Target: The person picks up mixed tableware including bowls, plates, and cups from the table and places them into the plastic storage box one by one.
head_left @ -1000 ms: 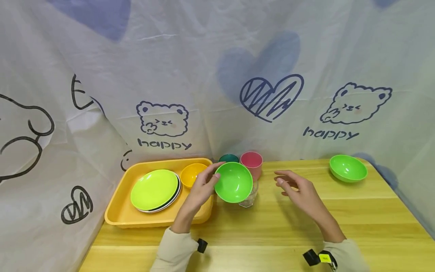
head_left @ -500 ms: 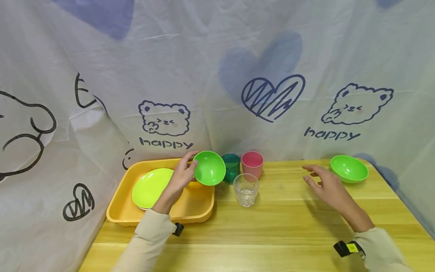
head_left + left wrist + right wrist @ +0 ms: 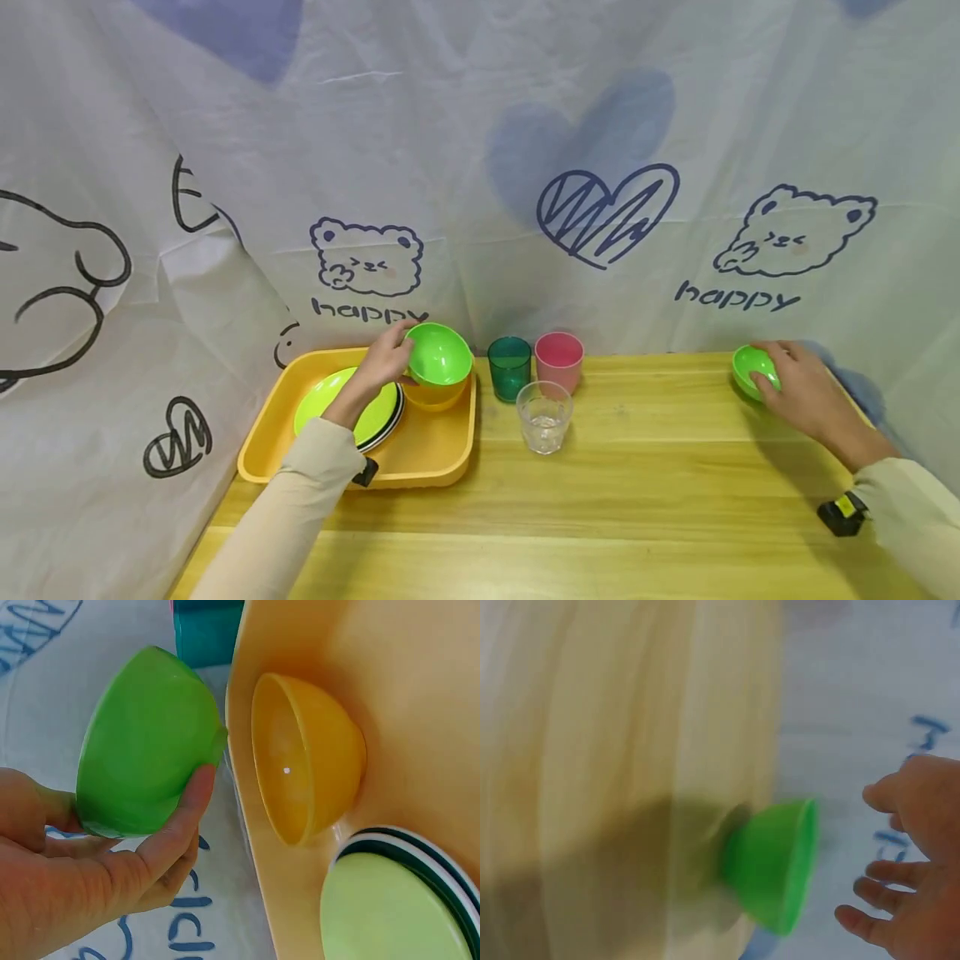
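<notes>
Left hand [image 3: 386, 358]: fingers and thumb curled on a green bowl [image 3: 440, 357], gripping it by its side; bowl held in the air, tilted, its inside facing the head camera. Position in the head view: over the back right corner of a yellow-orange tray [image 3: 431, 446]. The left wrist view shows the held bowl beside the tray rim, apart from an orange bowl [image 3: 334, 757] that sits inside that rim. Stack of plates to the orange bowl's left in the tray, just beside it; yellow-green plate [image 3: 390, 915] uppermost, dark and white edges showing beneath. Right of the tray, near its right rim: teal tumbler [image 3: 510, 371], pink cup [image 3: 560, 362] and, in front of these, a clear glass [image 3: 544, 421], so the held bowl has closer neighbours on its right side. Teal tumbler and pink cup stand by the back edge of the wooden table [image 3: 637, 500], where a printed cloth [image 3: 465, 167] rises. A broad stretch of table top runs from the clear glass to the second green bowl [image 3: 769, 862], upright near the back right edge. Right hand [image 3: 922, 862] at this bowl: fingers spread wide, holding nothing; the right wrist view, blurred, shows a gap between fingertips and bowl rim.
</notes>
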Demonstrator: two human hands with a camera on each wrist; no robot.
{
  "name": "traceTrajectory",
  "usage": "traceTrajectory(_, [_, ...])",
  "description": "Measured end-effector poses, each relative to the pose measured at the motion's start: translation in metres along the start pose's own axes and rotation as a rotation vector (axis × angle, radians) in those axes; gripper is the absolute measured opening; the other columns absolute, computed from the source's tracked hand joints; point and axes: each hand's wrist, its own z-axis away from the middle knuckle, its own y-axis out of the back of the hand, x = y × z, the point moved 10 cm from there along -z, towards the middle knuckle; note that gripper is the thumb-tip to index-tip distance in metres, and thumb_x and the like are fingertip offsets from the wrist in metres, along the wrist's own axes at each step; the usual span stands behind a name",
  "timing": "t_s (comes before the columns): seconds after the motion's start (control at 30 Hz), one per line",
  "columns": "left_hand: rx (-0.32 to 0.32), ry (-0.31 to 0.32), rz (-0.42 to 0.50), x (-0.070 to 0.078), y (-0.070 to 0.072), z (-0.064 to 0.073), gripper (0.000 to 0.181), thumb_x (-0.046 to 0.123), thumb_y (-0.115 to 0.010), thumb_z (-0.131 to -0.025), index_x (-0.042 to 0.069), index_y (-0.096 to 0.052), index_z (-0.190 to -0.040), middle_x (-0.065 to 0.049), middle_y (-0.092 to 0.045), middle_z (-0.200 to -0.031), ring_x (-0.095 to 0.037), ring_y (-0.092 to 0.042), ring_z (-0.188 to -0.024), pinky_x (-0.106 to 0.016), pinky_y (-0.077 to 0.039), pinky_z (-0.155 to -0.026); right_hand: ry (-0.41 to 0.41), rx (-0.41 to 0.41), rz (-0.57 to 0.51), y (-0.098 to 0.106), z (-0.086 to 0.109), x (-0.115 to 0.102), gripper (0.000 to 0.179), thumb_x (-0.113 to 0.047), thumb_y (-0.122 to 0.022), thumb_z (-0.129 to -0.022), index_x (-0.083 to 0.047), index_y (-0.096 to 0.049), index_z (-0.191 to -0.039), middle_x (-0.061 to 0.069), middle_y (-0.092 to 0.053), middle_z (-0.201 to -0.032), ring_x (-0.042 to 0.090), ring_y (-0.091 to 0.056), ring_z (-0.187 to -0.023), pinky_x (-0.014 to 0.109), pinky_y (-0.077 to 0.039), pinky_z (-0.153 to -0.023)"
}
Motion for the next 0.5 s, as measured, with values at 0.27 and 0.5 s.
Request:
traceTrajectory(0.27, [-0.062,0.056,-0.013,-0.02,-0.001,-0.011,0.047,0.001,-0.028,-0.103,-0.01,-0.032,-0.149,-0.038,-0.039,-0.142,-0.053,-0.057,-0.116,-0.052,-0.062,-0.079,-0.205,-0.159,0.006,-0.021,0.01,0.054,0.061,-0.016,-0.057,-0.103,0.022,-0.03,-0.143,0.054,-0.027,-0.134,0.072,-0.035,-0.112,0.081,-0.036,-0.088])
traceTrajectory(0.5, [-0.07,0.084,-0.035,-0.033,-0.005,-0.016,0.047,-0.003,-0.028,-0.1,-0.009,-0.035,-0.146,-0.037,-0.034,-0.147,-0.049,-0.056,-0.113,-0.061,-0.059,-0.081,-0.426,-0.348,-0.084,-0.037,0.022,0.096,0.079,-0.037,-0.035,-0.109,0.03,-0.009,-0.142,0.062,-0.018,-0.129,0.076,-0.028,-0.115,0.082,-0.031,-0.097])
